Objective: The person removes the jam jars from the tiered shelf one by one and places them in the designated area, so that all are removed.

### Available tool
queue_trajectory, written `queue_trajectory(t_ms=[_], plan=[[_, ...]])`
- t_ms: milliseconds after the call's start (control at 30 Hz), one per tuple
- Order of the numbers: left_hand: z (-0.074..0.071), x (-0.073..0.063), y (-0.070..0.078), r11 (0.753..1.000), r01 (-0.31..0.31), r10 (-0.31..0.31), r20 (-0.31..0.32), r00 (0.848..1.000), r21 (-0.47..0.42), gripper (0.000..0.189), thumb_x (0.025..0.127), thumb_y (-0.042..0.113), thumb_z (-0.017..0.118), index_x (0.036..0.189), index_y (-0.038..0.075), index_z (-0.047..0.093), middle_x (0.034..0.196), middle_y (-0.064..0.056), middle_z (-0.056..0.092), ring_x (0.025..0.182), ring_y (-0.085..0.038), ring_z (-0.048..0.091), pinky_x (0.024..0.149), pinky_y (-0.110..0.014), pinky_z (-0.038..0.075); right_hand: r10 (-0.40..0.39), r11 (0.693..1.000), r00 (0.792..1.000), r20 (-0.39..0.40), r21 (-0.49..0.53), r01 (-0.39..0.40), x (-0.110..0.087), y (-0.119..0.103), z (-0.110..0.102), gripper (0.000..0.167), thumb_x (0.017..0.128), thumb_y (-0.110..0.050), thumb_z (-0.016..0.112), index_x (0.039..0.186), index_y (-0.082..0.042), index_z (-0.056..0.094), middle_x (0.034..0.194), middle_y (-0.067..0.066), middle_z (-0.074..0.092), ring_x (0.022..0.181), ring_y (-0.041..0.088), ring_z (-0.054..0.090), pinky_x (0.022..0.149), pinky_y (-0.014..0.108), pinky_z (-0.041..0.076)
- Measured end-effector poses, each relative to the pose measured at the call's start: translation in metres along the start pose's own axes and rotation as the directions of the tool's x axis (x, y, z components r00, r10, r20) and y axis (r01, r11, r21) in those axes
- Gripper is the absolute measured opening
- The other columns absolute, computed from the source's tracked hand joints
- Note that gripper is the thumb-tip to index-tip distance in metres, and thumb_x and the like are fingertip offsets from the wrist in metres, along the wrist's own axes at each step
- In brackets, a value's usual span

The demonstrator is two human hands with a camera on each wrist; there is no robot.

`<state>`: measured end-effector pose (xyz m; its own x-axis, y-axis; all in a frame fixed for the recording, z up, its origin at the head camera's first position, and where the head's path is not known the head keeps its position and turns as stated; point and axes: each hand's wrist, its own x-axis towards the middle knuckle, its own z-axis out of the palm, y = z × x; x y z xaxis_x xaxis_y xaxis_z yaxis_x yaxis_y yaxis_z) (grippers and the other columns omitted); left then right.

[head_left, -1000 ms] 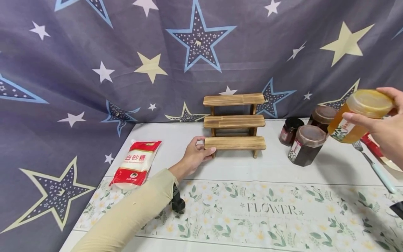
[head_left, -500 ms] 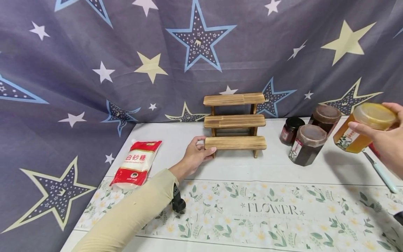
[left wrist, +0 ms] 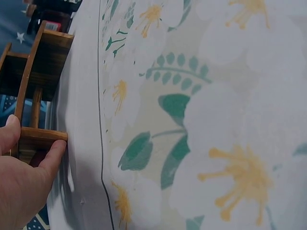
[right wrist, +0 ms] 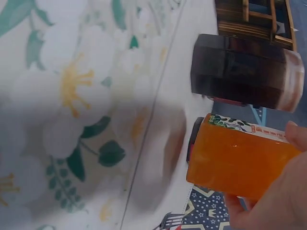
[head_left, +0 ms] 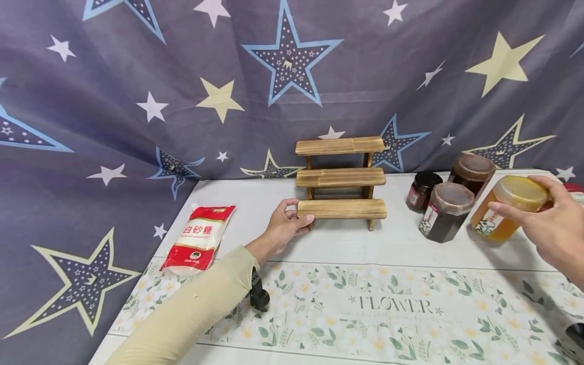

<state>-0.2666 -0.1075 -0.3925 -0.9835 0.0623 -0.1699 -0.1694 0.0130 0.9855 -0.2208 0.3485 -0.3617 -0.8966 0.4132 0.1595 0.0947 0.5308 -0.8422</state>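
My left hand [head_left: 284, 227] grips the left end of the lowest step of a three-step wooden stand [head_left: 342, 208], thumb on the front edge. In the left wrist view, its thumb and fingers close round that step's end [left wrist: 45, 135]. At the right, my right hand [head_left: 554, 223] holds an amber honey jar [right wrist: 240, 158] with a yellowish lid, thumb and fingers round its upper part. The jar is roughly upright at table level; whether its base touches the table I cannot tell. Just left of it stands a dark, faceted jar [head_left: 444, 218] with a pale lid.
Behind are a small black-lidded jar [head_left: 422, 192] and another dark jar [head_left: 472, 175]. A red-and-white sugar bag [head_left: 196, 238] lies at the left. Fork tines [right wrist: 171, 219] show in the right wrist view. A starry curtain [head_left: 182, 76] hangs behind the table.
My right hand has lowered the honey jar and brought it left, beside the dark jars. The left hand and the stand stay in place.
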Motion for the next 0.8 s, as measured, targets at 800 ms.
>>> queue_trajectory(t_ms=[800], plan=[[-0.001, 0.003, 0.000, 1.000, 0.007, -0.008, 0.008, 1.000, 0.011, 0.059, 0.088, 0.001, 0.069, 0.138, 0.009, 0.039, 0.116, -0.022, 0.060, 0.102, -0.035, 0.064, 0.089, -0.044, 0.055, -0.108, 0.987, 0.994, 0.019, -0.120, 0.109, -0.015, 0.019, 0.009, 0.091, 0.078, -0.036, 0.081, 0.151, -0.026, 0.029, 0.113, -0.013, 0.040, 0.091, -0.004, 0.035, 0.064, 0.006, 0.033]])
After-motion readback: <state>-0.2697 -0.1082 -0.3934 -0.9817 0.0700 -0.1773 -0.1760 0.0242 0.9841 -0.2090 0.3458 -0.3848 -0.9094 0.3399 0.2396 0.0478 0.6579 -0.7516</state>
